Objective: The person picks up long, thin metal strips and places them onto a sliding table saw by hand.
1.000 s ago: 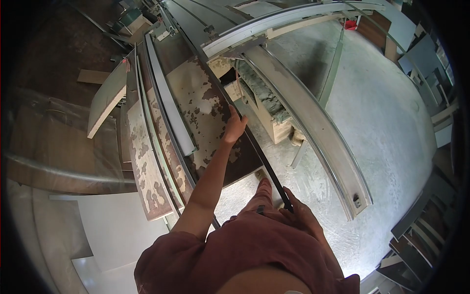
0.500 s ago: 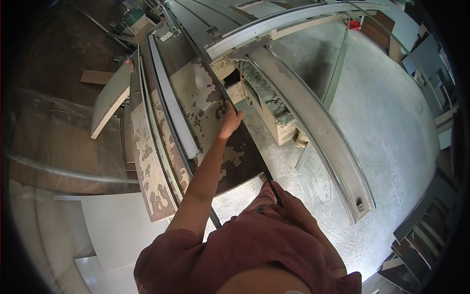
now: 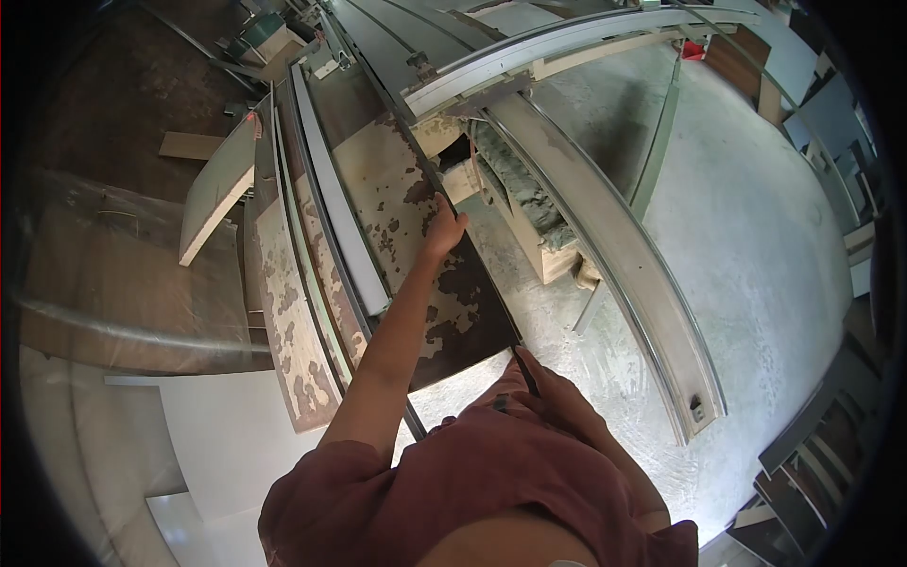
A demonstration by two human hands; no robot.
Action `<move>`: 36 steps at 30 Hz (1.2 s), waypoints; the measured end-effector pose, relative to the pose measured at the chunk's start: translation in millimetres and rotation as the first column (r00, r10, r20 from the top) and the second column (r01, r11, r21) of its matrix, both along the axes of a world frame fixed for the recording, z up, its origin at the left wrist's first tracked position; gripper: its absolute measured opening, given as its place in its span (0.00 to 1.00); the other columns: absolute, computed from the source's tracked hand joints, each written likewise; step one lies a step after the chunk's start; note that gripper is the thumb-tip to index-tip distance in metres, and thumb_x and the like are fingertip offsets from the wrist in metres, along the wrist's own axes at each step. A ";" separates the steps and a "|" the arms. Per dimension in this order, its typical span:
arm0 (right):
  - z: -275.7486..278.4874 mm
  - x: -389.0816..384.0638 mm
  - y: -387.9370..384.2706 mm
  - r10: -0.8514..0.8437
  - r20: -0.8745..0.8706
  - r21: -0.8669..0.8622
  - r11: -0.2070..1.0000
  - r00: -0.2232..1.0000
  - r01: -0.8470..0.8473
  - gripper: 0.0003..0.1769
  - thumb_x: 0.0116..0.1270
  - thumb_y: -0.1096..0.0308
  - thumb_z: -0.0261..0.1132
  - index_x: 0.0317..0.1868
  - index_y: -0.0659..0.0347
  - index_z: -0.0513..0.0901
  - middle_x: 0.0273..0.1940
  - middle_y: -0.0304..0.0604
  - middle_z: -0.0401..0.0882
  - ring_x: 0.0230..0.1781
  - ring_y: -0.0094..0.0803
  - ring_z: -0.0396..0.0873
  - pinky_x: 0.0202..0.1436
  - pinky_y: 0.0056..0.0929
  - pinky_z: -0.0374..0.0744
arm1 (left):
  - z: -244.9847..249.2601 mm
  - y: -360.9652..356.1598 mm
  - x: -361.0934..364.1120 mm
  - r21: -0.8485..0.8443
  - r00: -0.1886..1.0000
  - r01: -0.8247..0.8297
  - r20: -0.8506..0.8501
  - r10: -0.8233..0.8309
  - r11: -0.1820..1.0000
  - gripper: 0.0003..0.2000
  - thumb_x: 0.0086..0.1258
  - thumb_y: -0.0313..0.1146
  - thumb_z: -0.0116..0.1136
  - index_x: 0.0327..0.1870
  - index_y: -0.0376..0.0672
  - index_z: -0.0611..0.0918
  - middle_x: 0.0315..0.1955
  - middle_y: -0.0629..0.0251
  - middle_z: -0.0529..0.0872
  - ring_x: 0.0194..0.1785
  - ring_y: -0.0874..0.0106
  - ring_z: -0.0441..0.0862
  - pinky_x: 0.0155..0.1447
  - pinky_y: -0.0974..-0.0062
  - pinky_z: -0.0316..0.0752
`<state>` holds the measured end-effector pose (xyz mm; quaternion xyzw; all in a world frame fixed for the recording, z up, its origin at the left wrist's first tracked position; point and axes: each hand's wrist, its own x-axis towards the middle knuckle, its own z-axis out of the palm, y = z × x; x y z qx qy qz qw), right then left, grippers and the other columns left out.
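Note:
A long, thin dark strip (image 3: 487, 276) runs along the right edge of a worn, paint-flaked table (image 3: 378, 180). My left hand (image 3: 444, 231) is closed around the strip about midway along the table, fingers over its edge. Close to my body, my right hand (image 3: 559, 392) grips the strip's near end, just past the table's near corner. The strip's far part runs up toward a machine's grey metal top (image 3: 392, 38). Parts of both hands' fingers are hidden behind the strip or the hands themselves.
A pale metal rail (image 3: 614, 255) curves across the right side. Below its far end stands a wooden box (image 3: 524, 246) with grey-green material. A light rail (image 3: 335, 189) lies along the table. Left are a leaning board (image 3: 217, 194) and a transparent hose (image 3: 142, 331).
The view has shifted slightly, so the table and rails sit a little farther right and lower. My right hand is slightly nearer the table's corner. Both hands keep their grip.

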<state>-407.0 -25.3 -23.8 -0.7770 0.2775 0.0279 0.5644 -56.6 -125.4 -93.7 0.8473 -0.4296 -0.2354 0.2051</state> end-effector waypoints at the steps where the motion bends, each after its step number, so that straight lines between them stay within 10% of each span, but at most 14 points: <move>1: -2.1 1.7 -1.6 0.000 0.000 0.002 1.000 1.000 0.000 0.39 0.61 0.59 0.60 0.67 0.53 0.47 0.54 0.60 0.68 0.54 0.54 0.69 0.55 0.41 0.69 | -0.9 -2.3 1.8 0.002 1.000 0.000 0.000 0.000 1.000 0.37 0.67 0.38 0.43 0.65 0.27 0.36 0.13 0.65 0.71 0.12 0.73 0.61 0.17 0.72 0.57; 22: -2.7 47.5 -32.0 0.012 0.038 -0.069 0.998 0.999 -0.009 0.40 0.59 0.59 0.61 0.67 0.55 0.50 0.38 0.58 0.74 0.43 0.55 0.72 0.51 0.45 0.67 | 5.2 -34.0 38.0 0.075 0.986 0.004 0.163 -0.016 0.997 0.36 0.68 0.41 0.39 0.65 0.26 0.38 0.11 0.65 0.71 0.11 0.71 0.64 0.17 0.70 0.60; 28: 0.5 65.4 -26.8 0.072 -0.008 -0.018 0.997 0.997 -0.072 0.38 0.62 0.58 0.58 0.67 0.52 0.47 0.44 0.61 0.73 0.45 0.54 0.74 0.49 0.43 0.71 | 6.4 -32.4 58.8 0.168 0.969 0.051 0.231 -0.089 0.984 0.36 0.67 0.42 0.38 0.65 0.26 0.37 0.22 0.53 0.79 0.23 0.60 0.74 0.30 0.64 0.70; 36: 14.2 61.8 -21.9 -0.039 0.101 -0.112 0.992 0.994 0.051 0.35 0.62 0.56 0.59 0.65 0.50 0.52 0.24 0.55 0.76 0.31 0.53 0.77 0.36 0.43 0.72 | 34.7 -35.9 47.6 0.215 0.990 -0.006 0.138 -0.024 0.977 0.37 0.66 0.42 0.35 0.64 0.26 0.35 0.39 0.43 0.79 0.40 0.52 0.78 0.47 0.59 0.69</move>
